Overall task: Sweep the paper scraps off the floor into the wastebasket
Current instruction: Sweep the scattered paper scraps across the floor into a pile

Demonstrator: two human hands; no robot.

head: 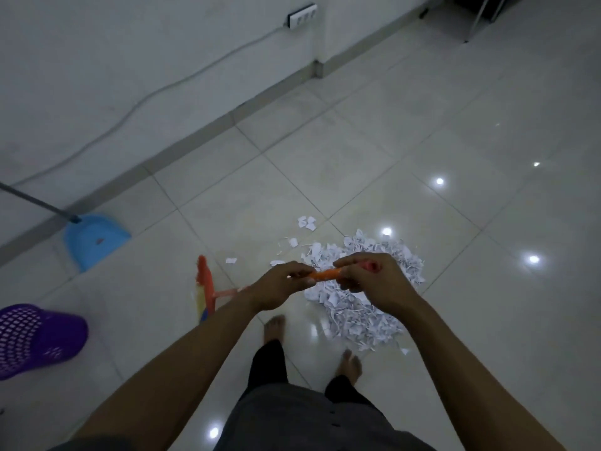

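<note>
both hands on the broom, scrap heap at the feet

left hand (279,286) and right hand (374,281) each curl round the orange broom handle (325,274), the right at its very end; the broom head (205,284) rests on the tiled floor (422,125) left of the paper scraps (357,314), heaped just ahead of the bare feet with a few strays beyond; likely risk: a hard stroke on glossy tile scatters the light shreds wide; purple mesh wastebasket (48,333) near left, contents not visible; further off, the blue dustpan (94,242) by the wall holds only a small reddish speck
</note>
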